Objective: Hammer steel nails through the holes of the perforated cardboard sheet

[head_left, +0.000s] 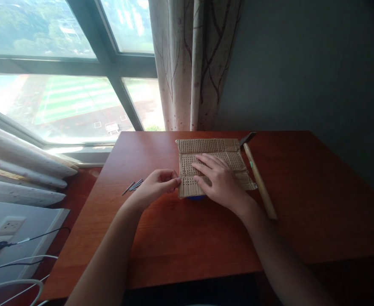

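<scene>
Left hand (pixel 157 183) pinches at the perforated cardboard (pixel 202 145); what it grasps, cannot tell. Right hand (pixel 219 176) lies on it, ungrasping, fingers spread; hammer (pixel 259 182) rightward. Nails (pixel 136 185) lie left of the pinch.

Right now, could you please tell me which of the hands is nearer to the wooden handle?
Right. The right hand rests on the perforated cardboard, left of the wooden handle; the left hand is farther away, at the cardboard's left edge.

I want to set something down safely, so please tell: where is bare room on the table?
The table is bare right of the hammer, and between the forearms, nearer than the holed sheet. It is crowded around that sheet: left hand, right hand, hammer and nails.
</scene>
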The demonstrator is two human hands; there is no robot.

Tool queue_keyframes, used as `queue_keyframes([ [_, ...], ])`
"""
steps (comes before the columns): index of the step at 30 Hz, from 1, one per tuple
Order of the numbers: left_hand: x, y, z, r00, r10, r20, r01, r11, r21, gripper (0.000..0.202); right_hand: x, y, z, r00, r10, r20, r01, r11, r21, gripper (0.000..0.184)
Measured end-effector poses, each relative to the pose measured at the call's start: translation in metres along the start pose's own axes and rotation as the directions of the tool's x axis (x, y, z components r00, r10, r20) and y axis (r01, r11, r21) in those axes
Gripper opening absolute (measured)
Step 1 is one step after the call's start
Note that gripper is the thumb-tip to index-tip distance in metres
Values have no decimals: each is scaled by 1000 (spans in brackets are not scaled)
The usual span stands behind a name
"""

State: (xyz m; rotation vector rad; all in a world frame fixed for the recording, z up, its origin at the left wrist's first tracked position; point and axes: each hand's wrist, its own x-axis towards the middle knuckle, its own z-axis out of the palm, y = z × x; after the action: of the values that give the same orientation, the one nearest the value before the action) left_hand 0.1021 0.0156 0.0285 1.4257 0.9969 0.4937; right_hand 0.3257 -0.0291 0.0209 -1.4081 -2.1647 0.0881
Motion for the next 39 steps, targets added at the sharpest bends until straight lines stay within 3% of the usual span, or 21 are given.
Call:
queue_keyframes([
  [30,-1,4,-1,1000,-3,18,3,1000,21,36,0,-1,2,1000,-5,-8,5,1000,-4,37],
  [39,-1,5,0,1000,-8,28,6,999,49,37,-10,5,-7,999,-1,-33,2,1000,20,33],
])
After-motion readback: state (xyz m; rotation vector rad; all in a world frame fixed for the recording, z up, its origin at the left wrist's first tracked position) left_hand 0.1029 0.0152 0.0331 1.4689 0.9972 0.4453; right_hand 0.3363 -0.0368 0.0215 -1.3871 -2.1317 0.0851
